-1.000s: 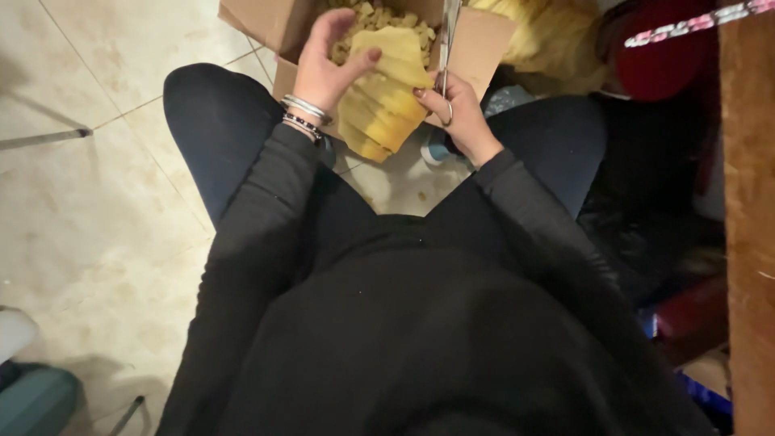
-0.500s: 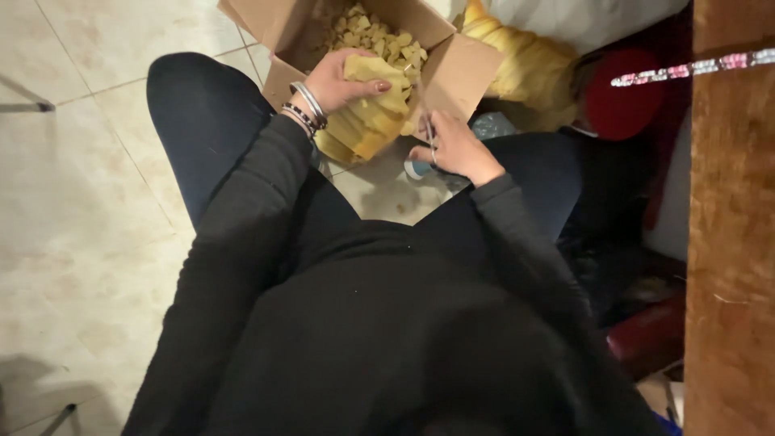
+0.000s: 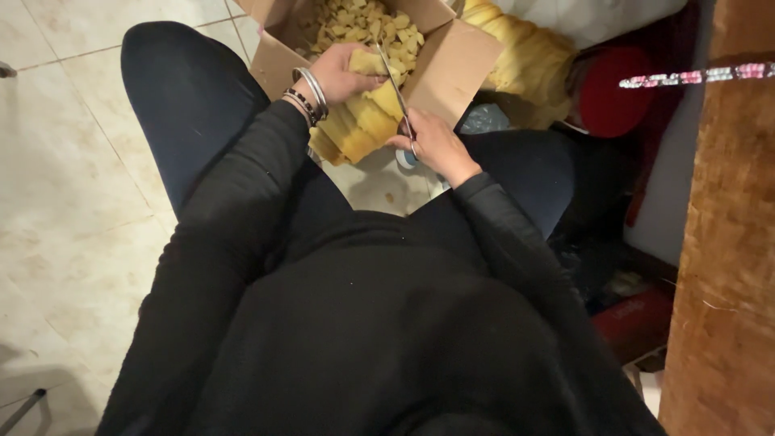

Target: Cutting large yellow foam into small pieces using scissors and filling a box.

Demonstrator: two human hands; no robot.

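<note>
**Scissors at the yellow foam**

The left hand (image 3: 343,77) grips a yellow foam piece (image 3: 363,121) at the rim of the cardboard box (image 3: 464,69) — fingers closed around it. The right hand (image 3: 436,145) holds scissors (image 3: 395,89), blades against the foam — over foam scraps (image 3: 363,24).

so there's a thick yellow foam slab (image 3: 365,121) held tilted over the open cardboard box's edge, with slim metal scissors (image 3: 397,90) angled across its top end, blades biting in.
</note>
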